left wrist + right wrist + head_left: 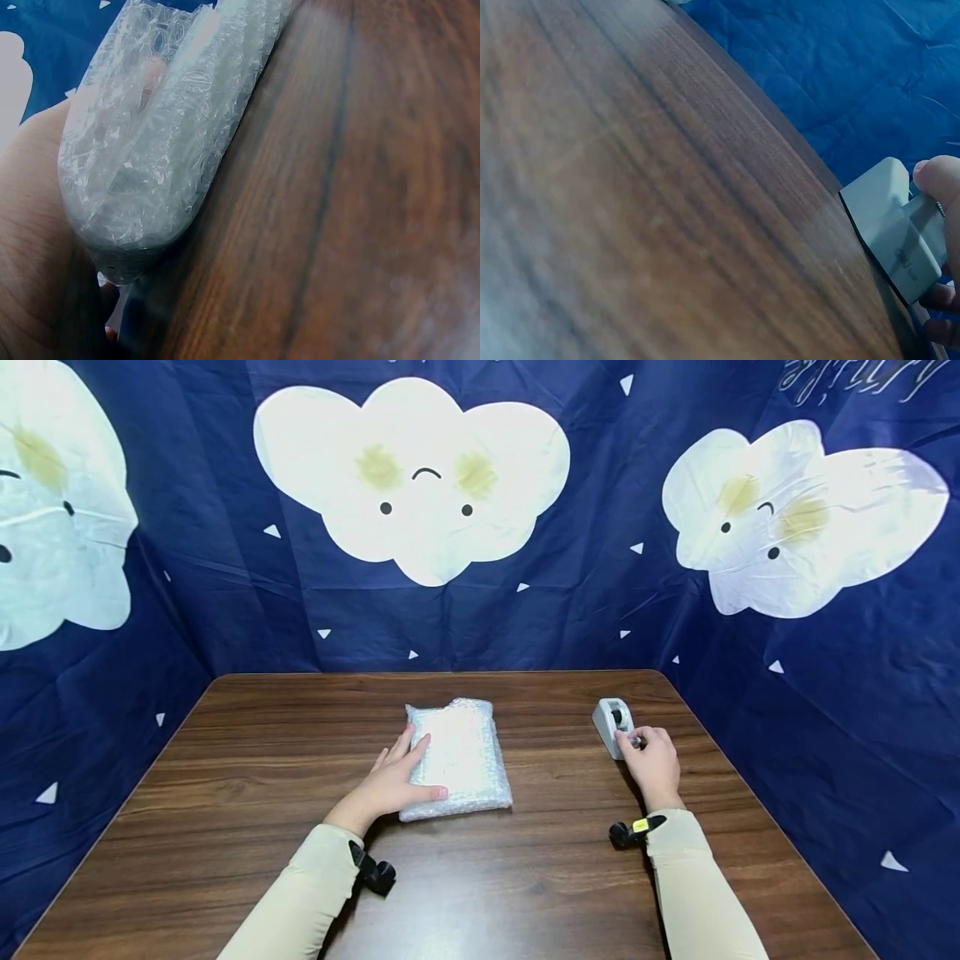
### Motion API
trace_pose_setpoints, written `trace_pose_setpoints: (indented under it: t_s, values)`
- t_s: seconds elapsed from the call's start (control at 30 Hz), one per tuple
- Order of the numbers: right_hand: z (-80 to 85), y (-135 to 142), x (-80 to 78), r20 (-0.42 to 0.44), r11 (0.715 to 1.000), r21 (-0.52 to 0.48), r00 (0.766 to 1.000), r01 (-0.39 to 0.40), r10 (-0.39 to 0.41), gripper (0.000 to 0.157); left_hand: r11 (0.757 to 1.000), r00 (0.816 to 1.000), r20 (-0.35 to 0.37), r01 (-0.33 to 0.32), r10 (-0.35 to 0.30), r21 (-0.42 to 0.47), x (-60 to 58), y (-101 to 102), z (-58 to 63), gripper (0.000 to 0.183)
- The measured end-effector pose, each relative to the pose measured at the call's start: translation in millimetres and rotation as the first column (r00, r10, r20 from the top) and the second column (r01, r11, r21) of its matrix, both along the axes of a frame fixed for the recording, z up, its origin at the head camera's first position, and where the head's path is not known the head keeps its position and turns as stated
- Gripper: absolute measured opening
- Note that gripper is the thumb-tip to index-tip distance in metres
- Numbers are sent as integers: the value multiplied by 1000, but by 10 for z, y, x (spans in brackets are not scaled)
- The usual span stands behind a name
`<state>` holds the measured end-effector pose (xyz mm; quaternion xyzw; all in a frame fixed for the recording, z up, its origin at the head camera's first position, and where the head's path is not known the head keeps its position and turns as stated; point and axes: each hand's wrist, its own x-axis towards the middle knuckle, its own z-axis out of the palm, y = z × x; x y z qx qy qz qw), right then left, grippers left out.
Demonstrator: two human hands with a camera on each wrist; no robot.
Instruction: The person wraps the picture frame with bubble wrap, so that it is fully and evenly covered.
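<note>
A flat package in bubble wrap [457, 756] lies on the table, its wrap clear and shiny. My left hand [390, 785] rests on its left side with fingers spread, the thumb over the near corner. In the left wrist view the bubble wrap [150, 165] stands large beside the palm. Farther right is a small pale grey tape dispenser [609, 727] with a dark roll core. My right hand [654, 767] pinches the tape at its front end between thumb and fingers. From the right wrist, the dispenser [892, 225] shows from its side, the thumb at its cutter end.
The brown wood-grain table [285, 777] extends around both things. A dark blue curtain [225, 560] with white clouds hangs behind and at both sides. The dispenser stands toward the table's right edge. Small black cameras are strapped to both wrists.
</note>
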<state>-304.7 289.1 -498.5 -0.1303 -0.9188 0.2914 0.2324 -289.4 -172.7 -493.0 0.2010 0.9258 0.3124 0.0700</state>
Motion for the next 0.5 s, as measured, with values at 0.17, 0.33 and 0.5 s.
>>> trace_pose_setpoints:
  t_s: [0.17, 0.33, 0.5]
  values:
    - [-6, -18, 6, -37, 1000, -10, 999, -7, 7, 39, 1000, 1000, -3, 0, 0, 1, -5, -2, -9, 113]
    - [-16, -23, -11, -72, 1000, 18, 997, -25, 26, 35, 1000, 1000, 3, 0, 0, 4, -5, -1, -2, 113]
    - [-7, -45, -16, -92, 997, 64, 994, -46, 51, 30, 1000, 1000, 10, 3, -3, 9, 2, 0, 14, 112]
